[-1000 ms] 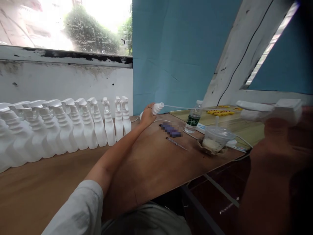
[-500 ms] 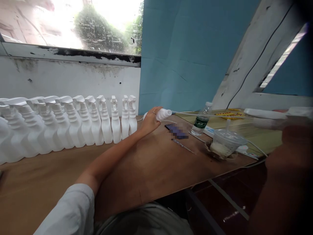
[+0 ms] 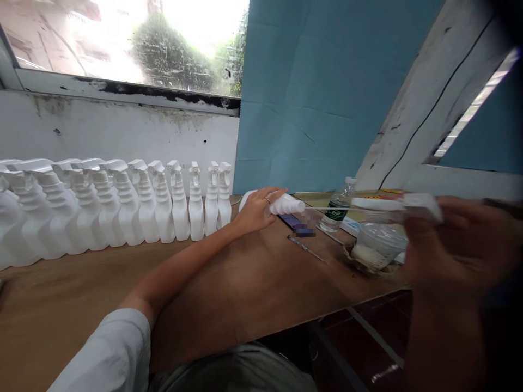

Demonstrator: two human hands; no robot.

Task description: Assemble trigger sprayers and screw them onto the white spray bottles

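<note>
My left hand [image 3: 258,211] is wrapped round a white plastic bottle [image 3: 288,205], which lies tilted on its side with its neck pointing right. Held in my right hand [image 3: 457,239], blurred by motion, is a white trigger sprayer head [image 3: 420,207]. A thin dip tube [image 3: 327,208] runs left from the sprayer, and its end is at the mouth of the bottle. Whether the tip is inside cannot be made out clearly. Sprayer and bottle neck are well apart.
Many white spray bottles [image 3: 141,207] stand in rows at left. Beyond my left hand lie a phone [image 3: 292,223] and a screwdriver [image 3: 304,246]. A water bottle [image 3: 338,206] and a lidded plastic cup [image 3: 378,247] stand at right on the brown table [image 3: 245,283].
My right hand has brought the sprayer left, toward the bottle, and the tube reaches further to its mouth. The bottle's neck appears slightly lower and further right.
</note>
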